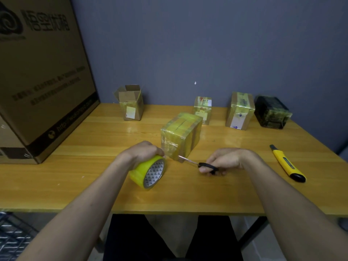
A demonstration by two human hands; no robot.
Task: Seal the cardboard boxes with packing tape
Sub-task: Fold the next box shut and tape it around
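Note:
A small cardboard box (181, 135) wrapped in yellowish tape stands in the middle of the wooden table (94, 176). My left hand (143, 150) grips a yellow tape roll (148, 172) just left of the box's near corner, and a strip of tape runs from the roll to the box. My right hand (225, 160) holds black-handled scissors (199, 163), whose blades point left and reach the tape at that near corner.
A yellow utility knife (287, 162) lies at the right. Along the back stand an open cardboard box (130, 102), two taped boxes (203, 109) (240, 111) and a black wrapped box (272, 112). A large printed carton (37, 76) fills the left side.

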